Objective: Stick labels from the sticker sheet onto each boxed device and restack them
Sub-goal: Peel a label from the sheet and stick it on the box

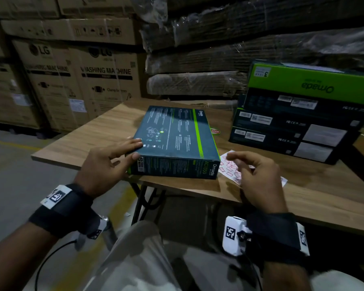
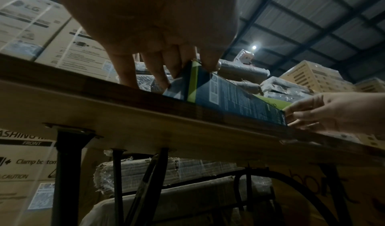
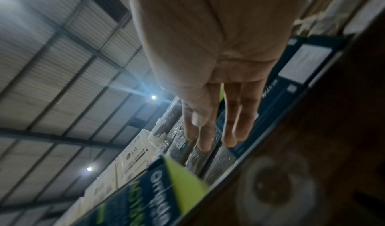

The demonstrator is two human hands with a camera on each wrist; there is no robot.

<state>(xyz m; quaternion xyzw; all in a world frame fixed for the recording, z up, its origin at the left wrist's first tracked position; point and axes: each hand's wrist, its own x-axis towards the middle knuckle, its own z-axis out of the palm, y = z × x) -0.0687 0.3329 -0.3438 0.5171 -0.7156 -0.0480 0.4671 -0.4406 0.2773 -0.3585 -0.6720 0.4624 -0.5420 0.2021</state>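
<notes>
A dark teal device box point(image 1: 172, 141) with a green stripe lies flat on the wooden table point(image 1: 88, 135). My left hand point(image 1: 135, 149) rests on its near-left corner, fingers straight on the top and thumb against the front face; the left wrist view shows the same fingers point(image 2: 158, 71) at the corner of the box point(image 2: 229, 97). To the right of the box lies the white sticker sheet point(image 1: 229, 168) with several red labels. My right hand point(image 1: 237, 162) hovers over it, fingers relaxed and holding nothing. The right wrist view shows its straight fingers point(image 3: 229, 127) above the box end point(image 3: 158, 193).
A stack of similar boxes point(image 1: 292, 124) stands at the table's right, the green top box point(image 1: 307, 82) bearing a white label point(image 1: 262, 72). Large LG cartons point(image 1: 76, 80) and wrapped cardboard bundles point(image 1: 198, 80) stand behind. A red oval sticker point(image 1: 215, 131) lies on the table.
</notes>
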